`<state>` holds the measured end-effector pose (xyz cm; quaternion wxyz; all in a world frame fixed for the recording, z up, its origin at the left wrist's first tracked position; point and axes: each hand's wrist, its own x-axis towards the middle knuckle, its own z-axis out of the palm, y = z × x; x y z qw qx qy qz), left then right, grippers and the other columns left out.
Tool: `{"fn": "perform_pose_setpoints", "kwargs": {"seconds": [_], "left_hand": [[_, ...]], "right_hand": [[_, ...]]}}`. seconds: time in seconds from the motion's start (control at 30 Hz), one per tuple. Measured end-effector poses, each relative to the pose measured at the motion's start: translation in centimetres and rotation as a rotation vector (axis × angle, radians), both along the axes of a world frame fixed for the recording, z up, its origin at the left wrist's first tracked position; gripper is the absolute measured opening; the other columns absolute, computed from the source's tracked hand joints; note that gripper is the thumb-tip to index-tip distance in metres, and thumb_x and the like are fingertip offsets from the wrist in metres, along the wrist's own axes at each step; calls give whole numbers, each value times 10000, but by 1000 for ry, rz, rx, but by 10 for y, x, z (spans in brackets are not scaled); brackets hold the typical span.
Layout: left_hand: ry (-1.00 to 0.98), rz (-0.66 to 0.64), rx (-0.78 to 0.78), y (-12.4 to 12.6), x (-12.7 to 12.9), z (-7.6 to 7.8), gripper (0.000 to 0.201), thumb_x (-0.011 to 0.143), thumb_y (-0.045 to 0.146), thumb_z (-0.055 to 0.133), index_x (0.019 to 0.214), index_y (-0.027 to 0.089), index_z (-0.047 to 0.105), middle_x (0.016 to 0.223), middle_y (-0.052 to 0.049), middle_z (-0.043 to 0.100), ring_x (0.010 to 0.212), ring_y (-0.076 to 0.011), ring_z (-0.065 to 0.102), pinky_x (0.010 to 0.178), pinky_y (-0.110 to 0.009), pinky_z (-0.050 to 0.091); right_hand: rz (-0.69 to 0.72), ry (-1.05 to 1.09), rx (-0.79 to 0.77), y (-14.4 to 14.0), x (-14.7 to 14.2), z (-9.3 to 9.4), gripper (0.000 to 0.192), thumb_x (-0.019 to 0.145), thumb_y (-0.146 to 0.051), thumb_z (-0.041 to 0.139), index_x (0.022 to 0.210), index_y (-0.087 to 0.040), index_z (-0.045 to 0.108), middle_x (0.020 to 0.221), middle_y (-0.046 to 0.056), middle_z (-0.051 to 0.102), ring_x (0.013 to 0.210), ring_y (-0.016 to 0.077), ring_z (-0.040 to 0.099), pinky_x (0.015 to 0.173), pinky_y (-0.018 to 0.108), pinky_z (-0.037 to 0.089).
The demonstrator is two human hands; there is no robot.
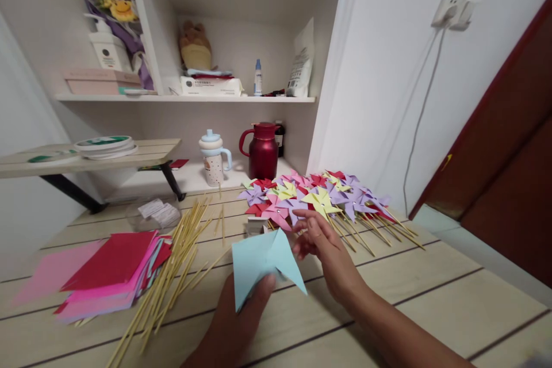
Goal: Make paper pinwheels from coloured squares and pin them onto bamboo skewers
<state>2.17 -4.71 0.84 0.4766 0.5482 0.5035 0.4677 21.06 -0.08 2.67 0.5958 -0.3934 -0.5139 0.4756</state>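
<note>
A light blue paper square (252,261), with a corner folded in and a flap sticking out to the right, is gripped by my left hand (248,310), the thumb pressing on its lower middle. My right hand (317,241) is just right of the paper, fingers bent and apart, with nothing visible in them. Behind it lies a pile of finished paper pinwheels (321,200) on sticks, in pink, red, yellow and purple. A small open box (257,225) stands behind the blue paper, partly hidden by it.
Left of my hands lie loose wooden sticks (172,276) and a stack of coloured paper (114,261). A clear container (155,214) holds white packets. Farther back stand a tumbler (213,161), a red jug (263,152) and a small raised table (159,148).
</note>
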Motion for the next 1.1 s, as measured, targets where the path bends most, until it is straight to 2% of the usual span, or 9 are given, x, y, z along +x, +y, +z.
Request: {"fn": "perform_pose_setpoints", "kwargs": {"seconds": [0.1,0.23,0.33,0.43,0.67,0.8,0.9,1.0,1.1], "left_hand": [[-30,-29,-35,-3,-3,-7,348,750,536,707,921,235,736,984,-94,751,917,-280,641,859,-349,484],[-24,-86,-117,-6,0,-13,383,708,562,737,854,208,751,894,-107,744,821,-277,646,780,-367,495],[-92,-106,-136,-6,4,-12,380,670,548,778,810,197,741,813,-82,721,750,-235,616,690,-317,471],[-132,-131,-204,-3,6,-10,422,647,580,781,744,177,700,648,-23,632,607,-164,530,562,-264,407],[-108,32,-182,4,5,-4,481,650,633,745,619,177,593,563,30,515,551,-114,414,505,-229,326],[-144,140,-176,8,4,1,493,683,651,707,652,171,599,569,28,529,556,-125,436,529,-250,356],[-184,188,-187,9,3,5,474,708,633,701,686,170,606,600,18,579,579,-141,476,556,-267,397],[-268,102,-195,9,4,8,439,741,595,697,803,161,662,728,-20,681,700,-183,574,679,-299,468],[-346,35,-205,8,7,7,434,748,539,723,951,156,706,874,-55,739,859,-224,633,824,-328,477]], "right_hand": [[83,0,-147,3,6,4,563,913,-667,428,1195,-222,627,961,69,656,680,168,617,564,282,464],[167,-64,-290,2,9,6,649,869,-717,456,1003,-144,729,792,81,681,667,166,589,581,265,413],[194,-33,-271,2,9,5,606,845,-696,526,883,-134,749,781,77,686,681,158,584,621,267,406],[237,28,-246,3,12,4,664,875,-720,431,880,-136,747,769,76,677,673,167,587,663,299,425],[288,-136,-168,-2,16,8,434,852,-569,616,1091,-217,703,884,46,669,839,210,594,750,328,424],[347,-142,-195,-3,12,7,458,782,-535,720,1118,-227,668,922,32,655,853,192,570,757,314,415],[374,-110,-245,0,4,0,428,654,-461,843,922,-179,667,751,1,615,697,151,537,658,280,392],[321,-112,-267,3,-3,-10,407,633,-471,845,678,-167,579,610,-32,536,572,109,457,571,254,334],[289,-101,-232,4,-7,-16,402,665,-479,822,665,-171,563,585,-47,503,548,97,416,543,246,299]]}}
